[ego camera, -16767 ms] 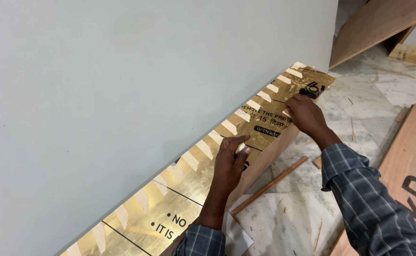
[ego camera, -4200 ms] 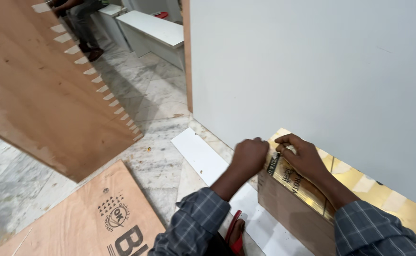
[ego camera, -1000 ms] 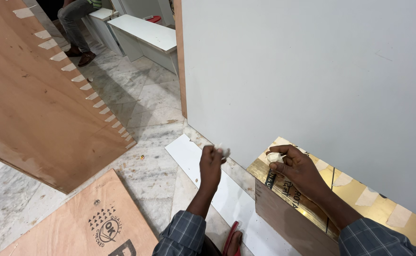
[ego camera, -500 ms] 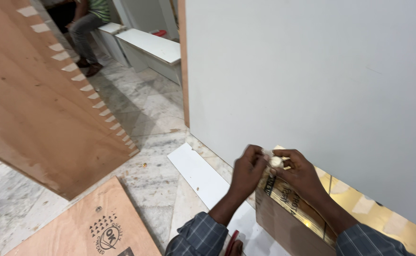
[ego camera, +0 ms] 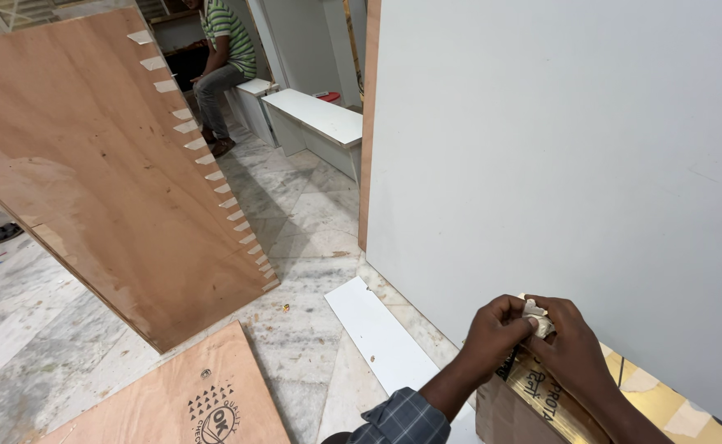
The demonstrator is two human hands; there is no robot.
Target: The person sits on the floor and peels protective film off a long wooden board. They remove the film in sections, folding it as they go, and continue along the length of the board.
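Both hands meet at the near end of a gold, foil-faced strip (ego camera: 624,395) that runs along the foot of a large pale grey panel (ego camera: 566,156), on top of a brown plywood edge (ego camera: 513,419). The left hand (ego camera: 496,329) and the right hand (ego camera: 571,345) each pinch, in a narrow grip, a small crumpled piece of whitish tape (ego camera: 535,314) held between their fingertips, just above the strip's end. Judging by how things lie, the strip is already seated along the panel's edge with light tape tabs showing on it further right, and the work has reached this last corner; the bit of tape in the fingers is not yet pressed down or thrown aside. Half a second ago the hands were already together at this spot; a second ago the left hand was out over the white board (ego camera: 377,329) on the marble floor (ego camera: 295,214), holding the pale scrap apart from the right, so it has since come back in. A leaning plywood sheet (ego camera: 106,173) with tape tabs stands to the left.
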